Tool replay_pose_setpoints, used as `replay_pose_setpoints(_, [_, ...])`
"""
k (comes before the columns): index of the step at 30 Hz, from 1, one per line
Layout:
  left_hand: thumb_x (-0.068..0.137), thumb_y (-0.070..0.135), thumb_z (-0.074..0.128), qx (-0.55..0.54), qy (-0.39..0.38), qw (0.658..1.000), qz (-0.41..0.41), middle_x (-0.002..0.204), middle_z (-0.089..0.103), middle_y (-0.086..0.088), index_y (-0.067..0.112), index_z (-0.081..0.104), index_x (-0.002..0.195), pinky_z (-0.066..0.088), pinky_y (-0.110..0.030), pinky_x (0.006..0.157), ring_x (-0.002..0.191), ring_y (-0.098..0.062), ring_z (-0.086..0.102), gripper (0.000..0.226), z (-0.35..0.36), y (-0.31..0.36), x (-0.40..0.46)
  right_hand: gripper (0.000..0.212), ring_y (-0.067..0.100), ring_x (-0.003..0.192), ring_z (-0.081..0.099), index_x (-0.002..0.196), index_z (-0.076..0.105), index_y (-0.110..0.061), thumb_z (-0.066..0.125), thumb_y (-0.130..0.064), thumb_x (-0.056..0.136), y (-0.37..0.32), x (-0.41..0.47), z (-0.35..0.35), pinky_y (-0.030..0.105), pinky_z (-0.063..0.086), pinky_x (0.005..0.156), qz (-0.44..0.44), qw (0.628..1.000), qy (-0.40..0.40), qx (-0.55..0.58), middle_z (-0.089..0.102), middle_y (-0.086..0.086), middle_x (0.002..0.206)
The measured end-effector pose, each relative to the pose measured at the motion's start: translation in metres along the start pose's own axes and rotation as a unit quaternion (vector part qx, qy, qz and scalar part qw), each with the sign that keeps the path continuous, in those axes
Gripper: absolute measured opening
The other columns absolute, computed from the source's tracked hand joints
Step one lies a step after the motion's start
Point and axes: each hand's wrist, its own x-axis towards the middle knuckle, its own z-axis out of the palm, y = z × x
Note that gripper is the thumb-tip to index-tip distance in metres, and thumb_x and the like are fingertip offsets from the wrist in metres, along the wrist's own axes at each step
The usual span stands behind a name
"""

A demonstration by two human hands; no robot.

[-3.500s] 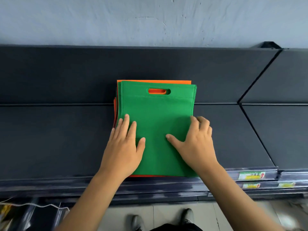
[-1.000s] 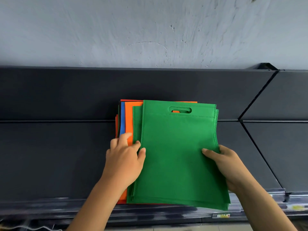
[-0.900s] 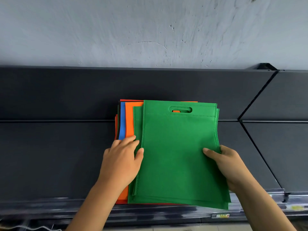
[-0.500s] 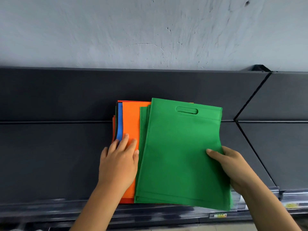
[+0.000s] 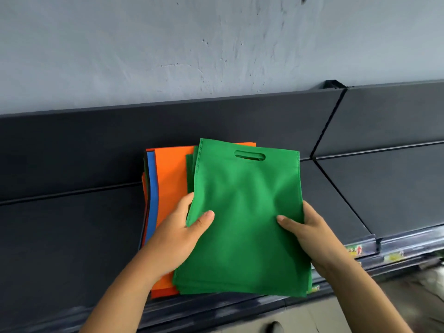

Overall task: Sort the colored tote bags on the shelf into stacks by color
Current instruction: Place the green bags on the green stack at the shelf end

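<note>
A bundle of several green tote bags [image 5: 242,219] is lifted slightly off a mixed pile on the dark shelf [image 5: 64,236]. My left hand [image 5: 177,236] grips the bundle's left edge, thumb on top and fingers underneath. My right hand [image 5: 310,231] grips its right edge the same way. Under and to the left lies the remaining pile: an orange bag [image 5: 171,183] on top, then a blue bag [image 5: 151,193], with dark and red-orange edges showing at the far left.
The shelf's dark back panel [image 5: 72,145] rises behind the pile, with a grey wall [image 5: 168,44] above. A second shelf section [image 5: 384,188] adjoins on the right. Price labels [image 5: 355,249] line the front rail. A shoe [image 5: 275,328] shows on the floor below.
The green bags have slid right off the pile, uncovering the orange and blue bags. My left hand has left the orange bag and now grips the green bundle's left edge.
</note>
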Motion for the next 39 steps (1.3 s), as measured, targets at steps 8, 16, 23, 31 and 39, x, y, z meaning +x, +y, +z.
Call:
replay_pose_setpoints(8, [0.097, 0.047, 0.063, 0.033, 0.134, 0.990, -0.036, 0.151, 0.042, 0.004, 0.028, 0.043, 0.152, 0.036, -0.043, 0.119, 0.142, -0.017, 0.041, 0.062, 0.010, 0.005, 0.009, 0.035, 0.028, 0.105, 0.078, 0.128, 0.065, -0.022, 0.063, 0.001, 0.102, 0.001, -0.018, -0.003, 0.053, 0.063, 0.093, -0.043, 0.997, 0.005, 0.057, 0.080, 0.003, 0.118])
replay_pose_setpoints(16, [0.102, 0.046, 0.054, -0.123, 0.098, 0.986, -0.056, 0.075, 0.067, 0.041, 0.036, 0.063, 0.101, 0.043, -0.011, 0.067, 0.071, 0.023, 0.061, 0.014, 0.062, 0.087, -0.003, 0.045, 0.038, 0.107, 0.076, 0.133, 0.063, -0.030, 0.061, 0.003, 0.101, -0.015, -0.045, -0.084, 0.056, 0.062, 0.090, -0.091, 0.985, -0.032, 0.140, 0.078, 0.008, 0.123])
replay_pose_setpoints(23, [0.100, 0.035, 0.065, -0.129, 0.026, 0.991, 0.013, 0.102, 0.077, 0.022, 0.033, 0.073, 0.107, 0.056, -0.040, 0.089, 0.099, -0.008, 0.073, 0.010, 0.183, 0.160, 0.008, 0.041, 0.037, 0.102, 0.078, 0.131, 0.063, -0.024, 0.062, 0.003, 0.101, 0.005, -0.071, -0.221, 0.053, 0.063, 0.089, -0.064, 0.989, 0.031, 0.130, 0.080, 0.011, 0.117])
replay_pose_setpoints(31, [0.102, 0.031, 0.063, -0.150, -0.085, 0.983, 0.059, 0.104, 0.077, 0.021, 0.033, 0.074, 0.108, 0.054, -0.034, 0.083, 0.097, -0.003, 0.073, 0.013, 0.343, 0.249, 0.021, 0.027, 0.033, 0.099, 0.080, 0.130, 0.064, -0.020, 0.060, -0.010, 0.106, 0.026, -0.123, -0.386, 0.043, 0.064, 0.082, -0.036, 0.977, 0.165, 0.128, 0.082, 0.008, 0.113])
replay_pose_setpoints(39, [0.102, 0.029, 0.062, -0.160, -0.164, 0.971, 0.072, 0.099, 0.077, 0.023, 0.031, 0.072, 0.108, 0.051, -0.027, 0.072, 0.085, 0.005, 0.072, 0.011, 0.450, 0.318, 0.033, 0.016, 0.027, 0.088, 0.082, 0.120, 0.068, -0.022, 0.064, -0.017, 0.105, 0.034, -0.152, -0.487, 0.038, 0.064, 0.071, -0.016, 0.944, 0.303, 0.129, 0.083, 0.002, 0.102])
